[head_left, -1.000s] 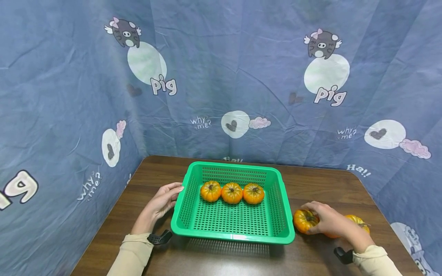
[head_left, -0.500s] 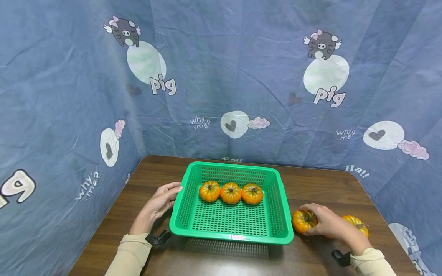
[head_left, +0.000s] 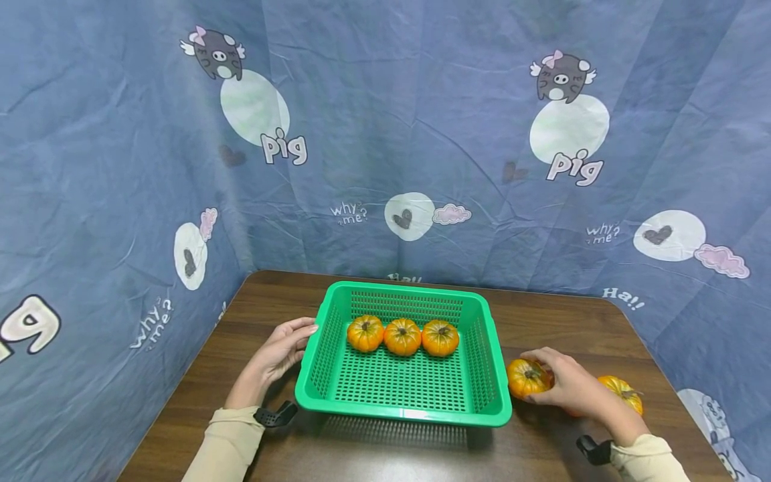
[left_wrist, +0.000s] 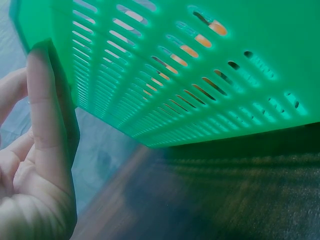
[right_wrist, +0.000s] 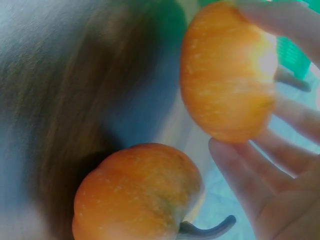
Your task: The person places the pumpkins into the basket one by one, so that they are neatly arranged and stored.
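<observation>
My right hand (head_left: pixel 563 381) grips a small orange pumpkin (head_left: pixel 527 378) between thumb and fingers, just right of the green basket (head_left: pixel 415 414). In the right wrist view, this pumpkin (right_wrist: pixel 227 75) is off the wooden tabletop, its stem pointing toward the palm side. Another pumpkin (right_wrist: pixel 137 195) with a curved stem lies below it on the table. My left hand (head_left: pixel 286 348) holds the basket's left rim, and the left wrist view has a finger (left_wrist: pixel 45 115) along its slotted wall. Three pumpkins (head_left: pixel 402 337) sit in a row inside the basket, toward its back.
A yellow-orange pumpkin (head_left: pixel 620 393) rests on the brown table (head_left: pixel 560 321) behind the right wrist, partly hidden by it. Blue printed cloth (head_left: pixel 373 147) hangs behind the table and along its left side.
The right hand has lifted the pumpkin slightly and tilted it, moving a little up and toward the basket. The left hand and basket stay nearly where they were.
</observation>
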Motion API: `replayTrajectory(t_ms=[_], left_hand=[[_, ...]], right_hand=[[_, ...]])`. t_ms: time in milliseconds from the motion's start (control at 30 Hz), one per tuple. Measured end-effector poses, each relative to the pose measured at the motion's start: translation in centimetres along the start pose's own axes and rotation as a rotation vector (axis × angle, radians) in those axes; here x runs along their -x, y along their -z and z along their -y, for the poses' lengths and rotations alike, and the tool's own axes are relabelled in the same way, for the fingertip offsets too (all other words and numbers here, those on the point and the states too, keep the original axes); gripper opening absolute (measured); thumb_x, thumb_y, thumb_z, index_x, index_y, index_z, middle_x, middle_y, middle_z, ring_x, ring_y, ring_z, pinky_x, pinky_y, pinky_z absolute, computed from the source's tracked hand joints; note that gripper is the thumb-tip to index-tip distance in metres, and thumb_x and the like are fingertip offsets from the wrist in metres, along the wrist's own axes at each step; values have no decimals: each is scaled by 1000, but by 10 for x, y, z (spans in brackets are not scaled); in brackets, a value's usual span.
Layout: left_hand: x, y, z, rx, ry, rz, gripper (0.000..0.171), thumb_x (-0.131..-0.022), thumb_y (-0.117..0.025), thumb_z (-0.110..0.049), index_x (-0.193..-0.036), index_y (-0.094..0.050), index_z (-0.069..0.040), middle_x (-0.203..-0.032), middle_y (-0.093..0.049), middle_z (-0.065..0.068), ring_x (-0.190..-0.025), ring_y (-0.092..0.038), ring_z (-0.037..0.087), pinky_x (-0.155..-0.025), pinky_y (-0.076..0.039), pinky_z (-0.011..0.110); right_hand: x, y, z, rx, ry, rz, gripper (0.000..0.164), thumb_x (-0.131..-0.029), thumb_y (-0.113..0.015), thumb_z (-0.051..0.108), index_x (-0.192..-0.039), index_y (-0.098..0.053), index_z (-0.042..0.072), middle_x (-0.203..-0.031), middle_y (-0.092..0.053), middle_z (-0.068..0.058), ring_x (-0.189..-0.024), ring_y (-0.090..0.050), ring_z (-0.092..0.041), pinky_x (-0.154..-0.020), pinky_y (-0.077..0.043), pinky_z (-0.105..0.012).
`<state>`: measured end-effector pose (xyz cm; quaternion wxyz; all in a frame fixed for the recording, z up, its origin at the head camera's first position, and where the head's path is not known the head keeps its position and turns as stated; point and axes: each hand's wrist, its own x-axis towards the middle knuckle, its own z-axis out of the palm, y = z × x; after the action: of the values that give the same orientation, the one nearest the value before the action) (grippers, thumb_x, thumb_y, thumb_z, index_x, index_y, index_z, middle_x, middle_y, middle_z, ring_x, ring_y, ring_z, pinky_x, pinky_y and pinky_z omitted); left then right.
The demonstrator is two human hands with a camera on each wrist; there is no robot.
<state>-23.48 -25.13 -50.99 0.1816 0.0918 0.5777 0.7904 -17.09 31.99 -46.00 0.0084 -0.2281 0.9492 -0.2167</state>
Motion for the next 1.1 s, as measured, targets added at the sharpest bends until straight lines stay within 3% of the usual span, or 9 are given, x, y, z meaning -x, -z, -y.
replayTrajectory(t_ms=[200,467,867,1100], left_hand=[[0,0,1,9,4,-1,19,-109,-50,-9,-123,-62,-10,-102,-77,-3,-89,-76,6,-73,-65,20],[0,0,1,-7,6,-10,19,-110,-50,-10,-123,-63,-11,-103,-77,-4,-89,-76,6,-73,-65,20],[0,0,1,-15,1,-5,19,-110,-50,-10,-121,-64,-14,-103,-77,-4,-90,-76,5,-75,-65,21],[0,0,1,-10,7,-11,19,-110,-50,-10,-122,-64,-14,-102,-77,-4,-89,-76,5,-73,-65,20]], right_hand=[[1,5,3,-3,-9,-59,69,-74,-94,36,-130,-67,7,-119,-70,-4,-104,-68,-26,-85,-62,-37],[2,20,6,-118,-49,-85,69,-77,-93,31,-133,-64,2,-129,-68,-17,-114,-66,-41,-86,-64,-46],[0,37,12,-45,-15,-150,68,-76,-94,31,-132,-66,4,-126,-70,-14,-110,-69,-37,-86,-65,-38],[-8,45,15,-52,16,-157,67,-76,-94,26,-132,-65,3,-127,-69,-15,-110,-69,-37,-87,-65,-46]])
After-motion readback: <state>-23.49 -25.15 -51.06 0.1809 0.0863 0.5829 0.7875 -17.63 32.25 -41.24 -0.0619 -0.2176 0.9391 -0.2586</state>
